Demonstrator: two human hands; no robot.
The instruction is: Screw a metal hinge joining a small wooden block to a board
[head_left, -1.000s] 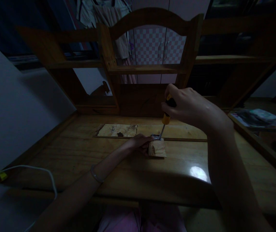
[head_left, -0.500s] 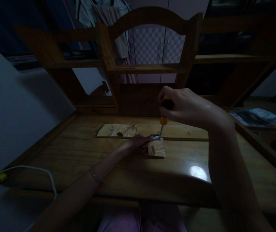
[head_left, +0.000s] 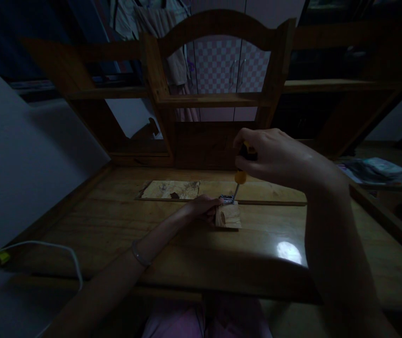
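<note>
Dim, underexposed — perhaps edge-warped

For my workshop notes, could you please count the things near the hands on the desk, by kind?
screwdriver: 1, in the right hand
wooden block: 1, held by the left hand
metal fitting: 1, on the block
flat board: 1
white cable: 1
Total: 5

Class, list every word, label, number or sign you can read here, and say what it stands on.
No text can be read. The screwdriver, the wooden block and the metal plate on it show no lettering. The papers on the right are too dark and blurred to read.
</note>
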